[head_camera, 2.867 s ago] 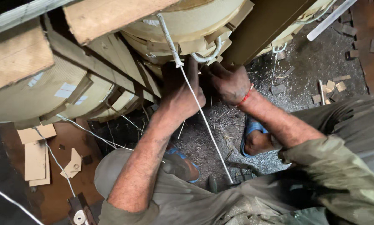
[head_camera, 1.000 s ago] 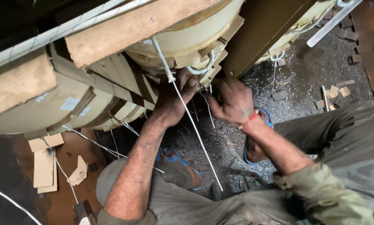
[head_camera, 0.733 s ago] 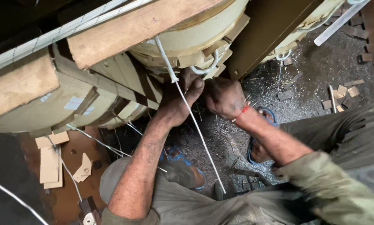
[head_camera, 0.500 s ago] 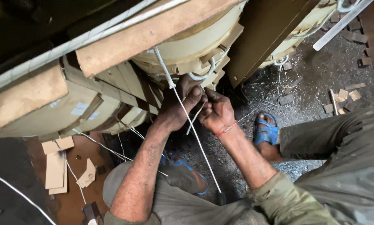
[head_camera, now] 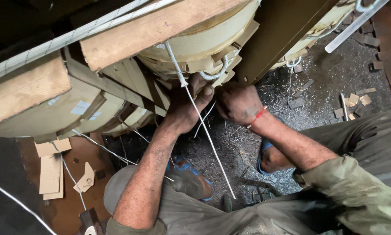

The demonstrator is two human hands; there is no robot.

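Grimy left hand point(head_camera: 184, 111) & right hand point(head_camera: 238, 103) – both pinching thin white cord point(head_camera: 203, 124) under cream paper-wrapped coil point(head_camera: 195, 43)

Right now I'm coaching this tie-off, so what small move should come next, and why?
Probably draw the white tape snug with the left hand: it hangs loose below the coil, while the right hand sits beside the looped end.

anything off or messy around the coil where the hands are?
Yes. Cardboard spacer strips stick out unevenly from the cream coil just above the left hand and right hand. A white tape hangs loose to the floor. Cardboard offcuts and small scraps litter the ground.
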